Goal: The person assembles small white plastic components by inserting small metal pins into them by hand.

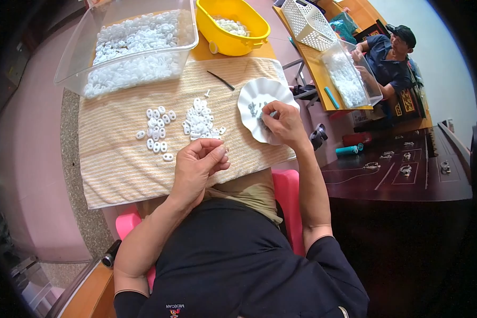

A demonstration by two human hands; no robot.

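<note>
Nearly closed right grip over plate

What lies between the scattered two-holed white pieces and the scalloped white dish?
The head view shows a heap of small white parts lying between them, on the striped towel.

At the upper right of the frame, a person in a black cap is seen beside a wooden surface, where a white basket full of holes has been put. Lower down, a shiny dark panel is seen. At the lower middle, a pink chair is partly hidden.
</note>
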